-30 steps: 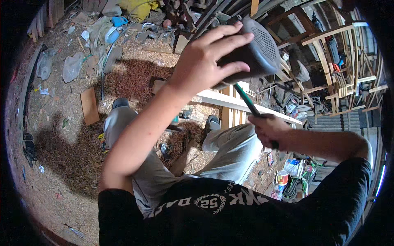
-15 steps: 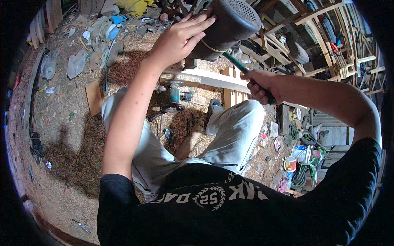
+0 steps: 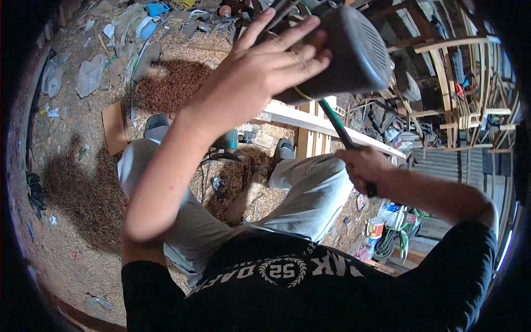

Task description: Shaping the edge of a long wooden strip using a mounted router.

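Observation:
My left hand (image 3: 265, 74) has its fingers apart, overlapping a dark cylinder (image 3: 359, 50) with a vented end. Whether the fingertips press on it cannot be told. Lower and to the right, my right hand (image 3: 366, 169) is wrapped round the black grip of a green-shafted tool (image 3: 332, 116). Its shaft runs up behind the cylinder, so the tool's working end is hidden. Beneath both hands lies a pale wooden beam (image 3: 310, 119) across slats. A teal power tool (image 3: 228, 139) rests below it, partly covered by my left forearm.
Wood shavings (image 3: 166, 88) and scraps cover the ground. A brown board piece (image 3: 114, 128) lies left of my legs. Wooden frames (image 3: 442, 83) stand at the upper right. A bucket (image 3: 375, 227) and a green-framed bicycle (image 3: 406, 235) are at the right.
My left hand has come closer and its fingers have spread. The right hand has moved down with the tool, and the dark cylinder appears lower and further right.

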A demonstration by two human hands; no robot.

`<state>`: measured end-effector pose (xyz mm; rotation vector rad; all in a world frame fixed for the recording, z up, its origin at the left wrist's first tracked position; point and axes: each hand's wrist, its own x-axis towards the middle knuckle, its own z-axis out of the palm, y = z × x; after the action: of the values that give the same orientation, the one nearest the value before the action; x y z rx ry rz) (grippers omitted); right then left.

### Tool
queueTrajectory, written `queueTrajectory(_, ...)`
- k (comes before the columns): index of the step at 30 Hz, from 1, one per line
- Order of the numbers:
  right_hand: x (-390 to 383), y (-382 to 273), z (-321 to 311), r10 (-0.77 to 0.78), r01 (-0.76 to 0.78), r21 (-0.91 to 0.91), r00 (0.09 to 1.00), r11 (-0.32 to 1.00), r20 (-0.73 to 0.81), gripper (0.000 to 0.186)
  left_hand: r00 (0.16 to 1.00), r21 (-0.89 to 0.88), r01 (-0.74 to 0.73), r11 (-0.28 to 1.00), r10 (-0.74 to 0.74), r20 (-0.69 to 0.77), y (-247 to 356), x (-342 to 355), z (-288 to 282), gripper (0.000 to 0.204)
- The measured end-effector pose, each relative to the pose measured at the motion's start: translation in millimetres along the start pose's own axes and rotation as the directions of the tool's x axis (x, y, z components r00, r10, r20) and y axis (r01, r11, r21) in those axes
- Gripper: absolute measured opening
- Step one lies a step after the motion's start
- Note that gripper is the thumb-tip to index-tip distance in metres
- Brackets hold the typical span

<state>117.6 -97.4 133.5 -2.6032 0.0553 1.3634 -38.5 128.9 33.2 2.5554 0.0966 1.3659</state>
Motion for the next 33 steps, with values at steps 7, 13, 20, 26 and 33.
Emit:
queueTrajectory(7,26,57,62,-0.081,0.095,0.082,0.983,0.992,-0.162,0.027,0.972,-0.156,-0.222,0.963,0.204,-0.118,-23,9,-6,0.046)
queueTrajectory(13,43,68,67,-0.235,0.247,0.069,0.961,0.967,-0.143,0.032,0.981,-0.051,-0.194,0.980,0.192,-0.042,-9,-4,-24,0.039)
queueTrajectory(20,47,51,44,-0.191,0.201,0.078,0.975,0.976,-0.116,0.041,0.994,0.025,-0.022,0.999,0.019,0.111,8,-25,13,0.079)
queueTrajectory(26,45,49,42,-0.204,0.209,0.022,0.971,0.978,-0.122,0.041,0.997,0.089,-0.067,0.994,0.063,0.046,7,-23,25,0.075)
queueTrajectory(33,50,47,47,-0.173,0.180,0.033,0.975,0.983,-0.140,0.041,0.999,0.130,0.030,0.991,-0.033,0.020,16,-26,25,0.071)
